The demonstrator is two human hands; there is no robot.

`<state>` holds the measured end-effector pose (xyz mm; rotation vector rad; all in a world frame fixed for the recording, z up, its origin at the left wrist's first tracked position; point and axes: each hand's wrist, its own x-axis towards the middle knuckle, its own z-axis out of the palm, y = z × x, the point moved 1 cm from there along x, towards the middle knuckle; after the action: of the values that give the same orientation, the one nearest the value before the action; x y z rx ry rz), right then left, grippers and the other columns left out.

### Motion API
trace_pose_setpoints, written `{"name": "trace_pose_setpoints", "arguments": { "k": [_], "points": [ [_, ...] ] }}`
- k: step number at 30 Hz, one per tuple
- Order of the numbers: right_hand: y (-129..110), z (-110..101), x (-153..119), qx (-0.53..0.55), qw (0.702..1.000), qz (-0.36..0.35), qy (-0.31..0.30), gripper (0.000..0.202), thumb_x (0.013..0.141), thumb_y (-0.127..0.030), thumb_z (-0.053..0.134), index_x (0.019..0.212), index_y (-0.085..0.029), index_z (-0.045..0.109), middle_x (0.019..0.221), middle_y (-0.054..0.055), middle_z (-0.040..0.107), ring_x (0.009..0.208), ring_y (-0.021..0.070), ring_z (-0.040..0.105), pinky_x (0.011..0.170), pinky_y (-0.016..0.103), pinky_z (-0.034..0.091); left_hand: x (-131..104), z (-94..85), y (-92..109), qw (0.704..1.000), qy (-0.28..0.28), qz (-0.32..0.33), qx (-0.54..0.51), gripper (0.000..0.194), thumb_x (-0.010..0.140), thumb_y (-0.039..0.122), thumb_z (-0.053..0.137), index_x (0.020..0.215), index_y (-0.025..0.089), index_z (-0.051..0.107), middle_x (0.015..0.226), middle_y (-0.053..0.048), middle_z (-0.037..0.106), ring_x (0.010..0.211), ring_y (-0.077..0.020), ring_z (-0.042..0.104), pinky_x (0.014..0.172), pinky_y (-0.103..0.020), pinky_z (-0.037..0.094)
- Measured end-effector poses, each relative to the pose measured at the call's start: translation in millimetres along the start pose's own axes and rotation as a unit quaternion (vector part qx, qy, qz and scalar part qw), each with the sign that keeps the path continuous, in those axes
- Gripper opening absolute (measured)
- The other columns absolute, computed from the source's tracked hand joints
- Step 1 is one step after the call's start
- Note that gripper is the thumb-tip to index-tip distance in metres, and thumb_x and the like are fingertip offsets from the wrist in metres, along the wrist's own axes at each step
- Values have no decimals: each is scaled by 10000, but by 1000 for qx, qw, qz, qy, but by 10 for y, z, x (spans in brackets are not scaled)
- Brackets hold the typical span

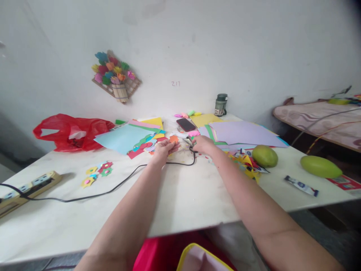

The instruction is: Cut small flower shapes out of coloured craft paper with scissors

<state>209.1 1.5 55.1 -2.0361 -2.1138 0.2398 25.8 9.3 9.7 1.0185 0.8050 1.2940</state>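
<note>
My left hand [166,149] is closed, its fingertips pinching a small orange paper cut-out [174,139]. Facing it, my right hand [202,145] is closed around a small dark tool [191,142], mostly hidden by the fingers. A black cord [124,184] runs from the left across the table and loops up to the right hand, where its end is hidden. Just beyond the left hand lie coloured paper scraps [142,145]. Several finished paper flowers [88,182] with round coloured centres rest on the table to the left.
A power strip [31,188] and a red plastic bag [70,131] sit at the left. Behind my hands lie a phone [185,125] and coloured sheets [242,132]. A green bottle [220,104], a green fruit [264,156] and a glue tube [301,186] stand or lie rightward.
</note>
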Motion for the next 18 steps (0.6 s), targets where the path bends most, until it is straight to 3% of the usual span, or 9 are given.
{"name": "trace_pose_setpoints", "arguments": {
  "k": [4, 6, 11, 13, 15, 18],
  "points": [
    [204, -70, 34, 133, 989, 13, -62, 216, 662, -194, 704, 875, -162, 711, 635, 50, 664, 559, 174, 610, 462, 247, 419, 3, -5, 12, 1000, 1, -5, 0, 156, 727, 153, 725, 743, 99, 579, 804, -106, 717, 730, -172, 708, 740, -269, 555],
    [292, -86, 32, 227, 971, 9, -81, 187, 671, -175, 709, 853, -133, 690, 536, 25, 608, 450, 133, 544, 388, 224, 367, 0, -10, 16, 1000, -2, -7, 1, 141, 736, 159, 718, 760, 91, 596, 812, -114, 718, 720, -173, 707, 718, -261, 558],
    [420, -89, -11, 400, 906, -10, -140, 236, 685, -167, 725, 897, -131, 627, 645, 44, 679, 436, 88, 555, 331, 169, 308, -33, 2, 40, 1000, -19, -4, -13, 109, 766, 135, 671, 832, 89, 597, 832, -108, 723, 694, -168, 708, 625, -224, 561],
    [450, -73, -5, 419, 895, -35, -152, 163, 720, -238, 715, 782, -129, 612, 599, 32, 654, 399, 58, 502, 312, 157, 276, -43, 13, 47, 1000, -16, -7, -17, 103, 774, 119, 660, 821, 103, 569, 820, -104, 724, 684, -165, 709, 620, -222, 562],
    [482, -50, 20, 433, 887, -57, -148, 244, 740, -331, 706, 682, -141, 564, 535, 3, 603, 365, 42, 450, 294, 159, 255, -44, 20, 47, 1000, -7, -10, -16, 109, 780, 106, 653, 799, 113, 546, 816, -107, 724, 697, -165, 710, 638, -227, 565],
    [521, -10, 63, 466, 869, -69, -153, 326, 734, -438, 701, 695, -156, 542, 544, -9, 587, 368, 52, 465, 292, 169, 278, -32, 18, 36, 1000, 3, -15, -7, 79, 798, 94, 630, 794, 106, 552, 831, -118, 725, 726, -163, 711, 684, -239, 568]
  ]
}}
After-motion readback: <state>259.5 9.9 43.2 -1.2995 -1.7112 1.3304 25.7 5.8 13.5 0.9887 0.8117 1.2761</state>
